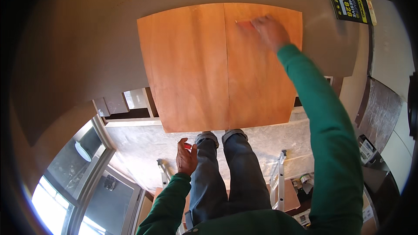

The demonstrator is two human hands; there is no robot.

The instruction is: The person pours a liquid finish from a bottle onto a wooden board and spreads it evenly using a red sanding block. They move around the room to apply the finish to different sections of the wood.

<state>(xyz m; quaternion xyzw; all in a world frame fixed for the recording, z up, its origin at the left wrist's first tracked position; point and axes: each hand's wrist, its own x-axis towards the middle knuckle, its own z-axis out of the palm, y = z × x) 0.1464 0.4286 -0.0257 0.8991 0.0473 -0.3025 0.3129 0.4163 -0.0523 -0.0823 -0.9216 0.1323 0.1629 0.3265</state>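
Note:
Two orange-brown wooden cabinet doors hang side by side, the left door (187,69) and the right door (261,91), with a thin seam between them. My right hand (271,30) is stretched up to the top of the right door and presses a small reddish block (244,25) flat against it; both are blurred. My left hand (186,159) hangs low beside my left thigh, fingers closed around a small red object (187,146). Both sleeves are green. My legs in blue jeans (235,174) stand just under the doors.
A black and yellow box (350,5) sits at the top right. Metal ladder rails (275,182) show beside my legs. A pale dusty surface (143,148) lies below the doors. A window (87,187) is at the lower left, and boxes and clutter (305,182) at the lower right.

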